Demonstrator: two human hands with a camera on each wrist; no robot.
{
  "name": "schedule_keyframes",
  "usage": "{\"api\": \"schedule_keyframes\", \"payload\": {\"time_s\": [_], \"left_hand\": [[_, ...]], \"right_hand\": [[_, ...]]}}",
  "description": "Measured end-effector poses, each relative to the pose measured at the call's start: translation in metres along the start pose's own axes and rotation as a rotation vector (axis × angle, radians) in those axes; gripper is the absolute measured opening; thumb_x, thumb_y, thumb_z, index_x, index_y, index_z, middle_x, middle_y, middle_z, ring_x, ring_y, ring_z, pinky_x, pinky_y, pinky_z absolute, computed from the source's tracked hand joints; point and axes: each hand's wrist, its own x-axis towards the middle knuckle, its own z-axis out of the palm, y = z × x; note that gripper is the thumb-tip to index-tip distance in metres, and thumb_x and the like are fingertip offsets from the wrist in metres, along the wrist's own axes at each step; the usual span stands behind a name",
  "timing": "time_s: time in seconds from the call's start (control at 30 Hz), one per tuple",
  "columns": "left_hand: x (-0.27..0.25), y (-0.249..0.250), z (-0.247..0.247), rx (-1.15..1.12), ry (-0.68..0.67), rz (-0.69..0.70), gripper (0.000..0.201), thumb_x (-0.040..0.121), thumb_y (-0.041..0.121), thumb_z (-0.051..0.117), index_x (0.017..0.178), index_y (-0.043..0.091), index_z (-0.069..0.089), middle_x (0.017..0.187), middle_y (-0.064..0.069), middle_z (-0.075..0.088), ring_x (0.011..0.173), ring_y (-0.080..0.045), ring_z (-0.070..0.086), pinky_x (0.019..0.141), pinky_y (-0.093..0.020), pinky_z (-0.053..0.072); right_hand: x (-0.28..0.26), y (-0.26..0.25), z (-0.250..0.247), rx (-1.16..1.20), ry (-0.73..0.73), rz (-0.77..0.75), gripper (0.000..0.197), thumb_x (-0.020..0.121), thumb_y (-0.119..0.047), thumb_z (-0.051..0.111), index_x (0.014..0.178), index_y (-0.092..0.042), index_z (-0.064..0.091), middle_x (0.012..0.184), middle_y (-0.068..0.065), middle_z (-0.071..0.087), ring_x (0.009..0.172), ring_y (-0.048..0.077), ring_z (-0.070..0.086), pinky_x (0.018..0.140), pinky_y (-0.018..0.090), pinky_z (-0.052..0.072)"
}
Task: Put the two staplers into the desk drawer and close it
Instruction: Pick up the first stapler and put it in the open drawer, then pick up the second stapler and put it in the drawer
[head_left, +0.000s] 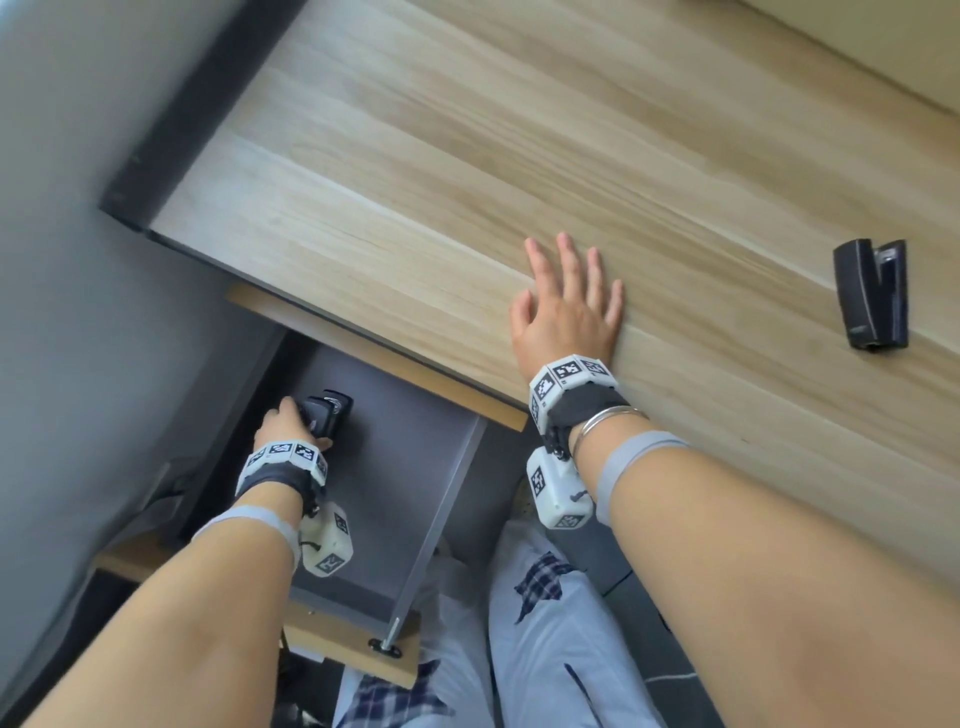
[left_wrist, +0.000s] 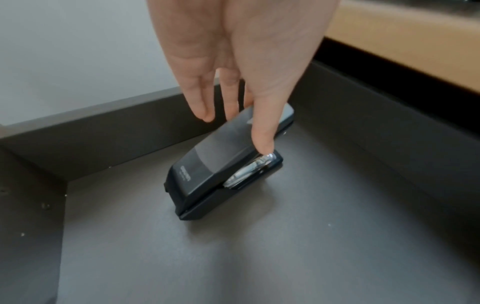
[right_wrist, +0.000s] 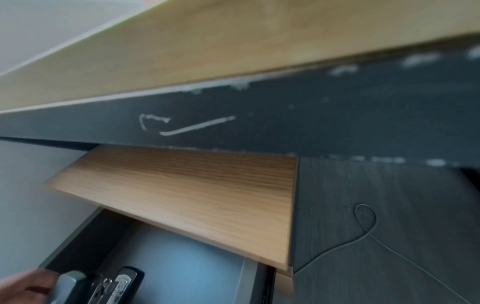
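A black stapler (head_left: 328, 414) lies on its side on the floor of the open dark grey drawer (head_left: 410, 478), near its far left corner. My left hand (head_left: 287, 422) pinches it, thumb on the edge by the metal part and fingers behind it. In the left wrist view the stapler (left_wrist: 207, 168) touches the drawer floor (left_wrist: 259, 246) under my left hand (left_wrist: 235, 131). The second black stapler (head_left: 870, 293) lies on the wooden desk top (head_left: 467, 156) at the far right. My right hand (head_left: 566, 306) rests flat on the desk near its front edge, fingers spread, holding nothing.
A light wood panel (head_left: 374, 353) juts out under the desk edge above the drawer's back. The drawer's wooden front (head_left: 353, 644) is close to my legs in pale trousers (head_left: 545, 623). A grey wall (head_left: 62, 260) runs along the left. A thin cable (right_wrist: 363, 226) lies on the dark floor.
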Motion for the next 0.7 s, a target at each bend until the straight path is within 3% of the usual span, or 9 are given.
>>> {"api": "schedule_keyframes", "payload": {"time_s": [0.17, 0.4, 0.5, 0.63, 0.7], "left_hand": [[-0.04, 0.015, -0.023, 0.059, 0.046, 0.084, 0.05, 0.077, 0.018, 0.07, 0.121, 0.006, 0.049, 0.126, -0.02, 0.051, 0.115, -0.04, 0.053, 0.095, -0.044, 0.047], [-0.116, 0.071, -0.085, 0.183, -0.067, 0.333, 0.029, 0.082, 0.019, 0.061, 0.11, 0.01, 0.064, 0.117, -0.009, 0.068, 0.103, -0.028, 0.064, 0.09, -0.032, 0.05], [-0.146, 0.105, -0.112, 0.275, -0.117, 0.451, 0.029, 0.084, 0.022, 0.061, 0.109, 0.009, 0.068, 0.117, -0.008, 0.068, 0.096, -0.024, 0.063, 0.087, -0.029, 0.05], [-0.169, 0.162, -0.128, 0.266, -0.107, 0.545, 0.028, 0.086, 0.021, 0.061, 0.108, 0.004, 0.066, 0.107, -0.016, 0.071, 0.078, -0.02, 0.057, 0.06, -0.023, 0.046], [-0.176, 0.194, -0.128, 0.243, -0.088, 0.577, 0.029, 0.087, 0.021, 0.06, 0.11, 0.004, 0.064, 0.102, -0.015, 0.07, 0.079, -0.021, 0.058, 0.067, -0.026, 0.05]], "right_hand": [[0.0, 0.0, -0.006, 0.034, -0.055, 0.0, 0.055, 0.09, -0.033, 0.042, 0.143, -0.042, 0.033, 0.158, -0.008, 0.027, 0.148, 0.023, 0.021, 0.118, 0.05, 0.012], [0.006, 0.007, -0.026, 0.076, -0.283, -0.042, 0.056, 0.095, -0.03, 0.038, 0.148, -0.041, 0.022, 0.161, -0.009, 0.013, 0.15, 0.021, 0.008, 0.119, 0.048, 0.005], [0.017, 0.018, -0.043, 0.108, -0.378, -0.067, 0.054, 0.094, -0.025, 0.044, 0.146, -0.035, 0.03, 0.16, -0.006, 0.021, 0.148, 0.019, 0.016, 0.119, 0.045, 0.013], [0.033, 0.057, -0.071, 0.137, -0.344, -0.002, 0.048, 0.091, -0.02, 0.048, 0.138, -0.028, 0.044, 0.152, -0.001, 0.036, 0.14, 0.02, 0.032, 0.114, 0.04, 0.024], [0.046, 0.086, -0.088, 0.116, -0.321, 0.039, 0.045, 0.09, -0.017, 0.048, 0.134, -0.026, 0.05, 0.148, 0.0, 0.041, 0.136, 0.023, 0.036, 0.109, 0.038, 0.028]]}}
